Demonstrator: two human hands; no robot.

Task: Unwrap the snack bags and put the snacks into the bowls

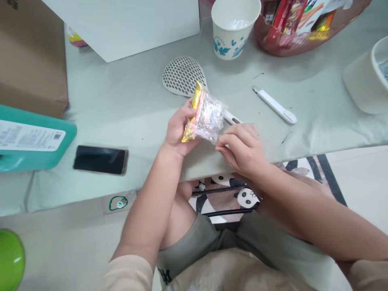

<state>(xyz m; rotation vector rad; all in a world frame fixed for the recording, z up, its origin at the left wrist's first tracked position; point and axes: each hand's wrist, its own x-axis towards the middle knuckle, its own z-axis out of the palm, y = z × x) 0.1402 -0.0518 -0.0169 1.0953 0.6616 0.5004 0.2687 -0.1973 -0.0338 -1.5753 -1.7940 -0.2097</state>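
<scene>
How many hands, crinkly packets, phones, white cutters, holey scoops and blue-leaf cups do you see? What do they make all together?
Left hand and right hand: 2
Crinkly packet: 1
Phone: 1
White cutter: 1
Holey scoop: 1
Blue-leaf cup: 1
Total: 7
</scene>
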